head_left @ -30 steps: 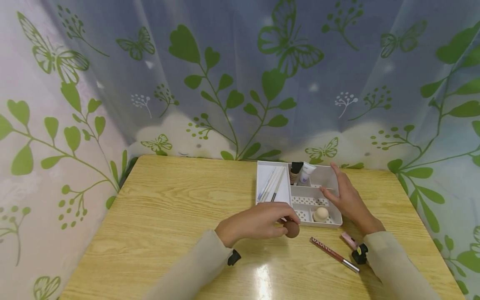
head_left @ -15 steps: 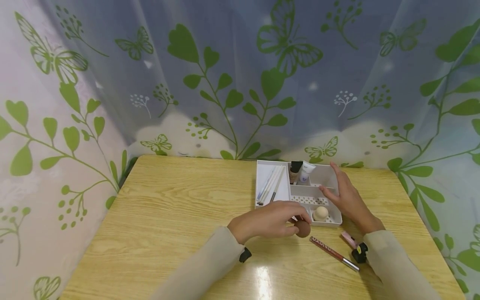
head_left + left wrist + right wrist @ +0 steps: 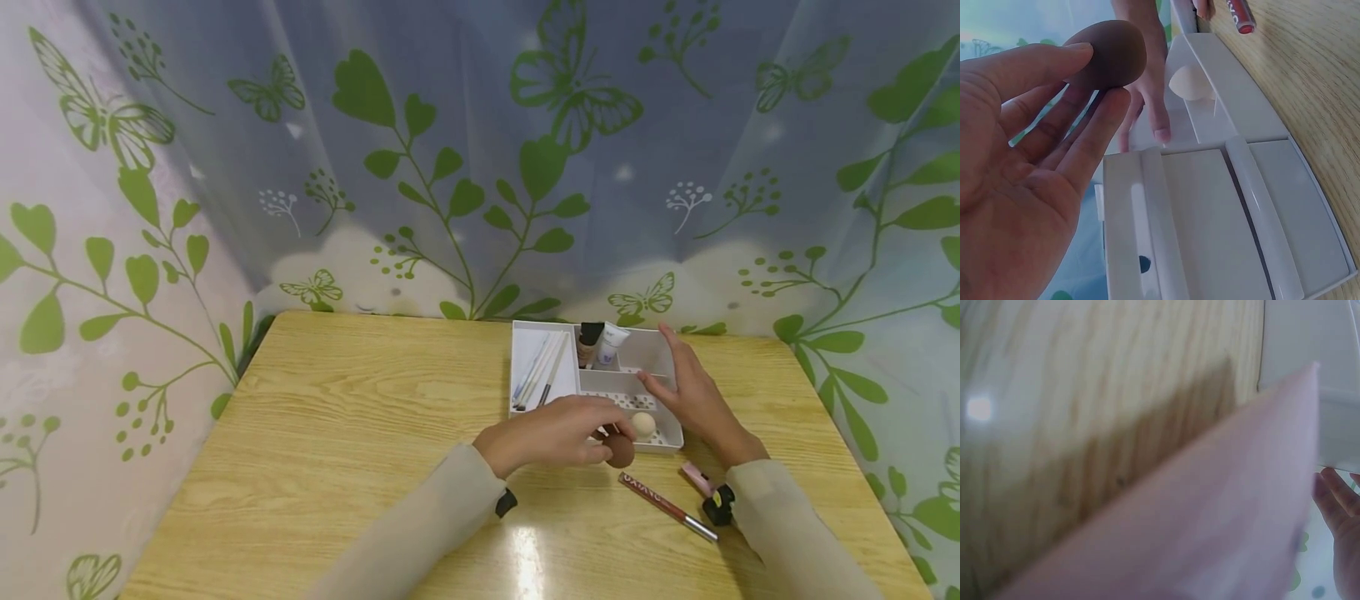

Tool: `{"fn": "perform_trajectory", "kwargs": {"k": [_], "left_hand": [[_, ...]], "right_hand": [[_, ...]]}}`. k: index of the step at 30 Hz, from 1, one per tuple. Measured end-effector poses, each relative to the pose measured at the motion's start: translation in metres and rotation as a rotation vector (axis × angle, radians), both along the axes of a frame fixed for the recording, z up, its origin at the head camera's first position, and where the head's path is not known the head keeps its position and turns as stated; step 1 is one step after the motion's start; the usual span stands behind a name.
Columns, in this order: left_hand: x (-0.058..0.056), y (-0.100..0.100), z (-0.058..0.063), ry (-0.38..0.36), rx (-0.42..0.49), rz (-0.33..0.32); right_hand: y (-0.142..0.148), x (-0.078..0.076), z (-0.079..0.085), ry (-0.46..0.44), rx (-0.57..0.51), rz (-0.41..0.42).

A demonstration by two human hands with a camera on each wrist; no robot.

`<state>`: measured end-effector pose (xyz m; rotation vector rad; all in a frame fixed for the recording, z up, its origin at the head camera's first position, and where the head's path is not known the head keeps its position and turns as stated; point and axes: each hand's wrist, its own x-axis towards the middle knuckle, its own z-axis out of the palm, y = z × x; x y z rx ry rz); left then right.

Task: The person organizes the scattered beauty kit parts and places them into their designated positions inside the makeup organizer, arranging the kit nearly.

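My left hand [image 3: 562,432] pinches a brown makeup sponge [image 3: 619,451] between thumb and fingertips, in front of the organizer tray's near wall. In the left wrist view the brown sponge [image 3: 1110,55] is rounded and smooth. The white organizer tray [image 3: 647,343] is split into compartments. A cream makeup sponge [image 3: 643,426] sits in its near right compartment, partly overlapped by the brown one. On the tray's right side, my right hand [image 3: 705,410] holds the wall, thumb inside and fingers at the outer back corner.
Slim brushes [image 3: 543,371] lie in the tray's left section; a black-capped bottle [image 3: 589,343] and white tube [image 3: 611,343] stand at its back. A red-brown lip gloss tube [image 3: 663,504] and a pink item [image 3: 697,479] lie on the wooden table [image 3: 360,433]. A patterned curtain [image 3: 465,150] hangs behind.
My left hand has moved to the right along the tray's front, carrying the brown makeup sponge towards the cream one. The right hand stays on the tray.
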<state>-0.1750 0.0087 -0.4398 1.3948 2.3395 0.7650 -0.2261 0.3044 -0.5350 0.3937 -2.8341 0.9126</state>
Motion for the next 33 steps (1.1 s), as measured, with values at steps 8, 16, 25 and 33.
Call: {"fn": "perform_trajectory", "kwargs": {"k": [8, 16, 25, 33], "left_hand": [[-0.008, 0.010, 0.001, 0.017, 0.013, -0.003], [-0.019, 0.020, 0.004, 0.119, -0.001, -0.003], [-0.029, 0.022, -0.003, 0.083, 0.003, 0.038], [-0.037, 0.022, -0.003, 0.094, -0.057, 0.077]], "right_hand": [[-0.001, 0.001, 0.000, 0.011, -0.005, 0.002], [0.000, 0.001, -0.002, 0.008, -0.010, 0.007], [0.001, -0.001, -0.003, 0.020, -0.003, 0.015], [0.001, -0.001, -0.005, 0.027, -0.008, 0.015]]}}
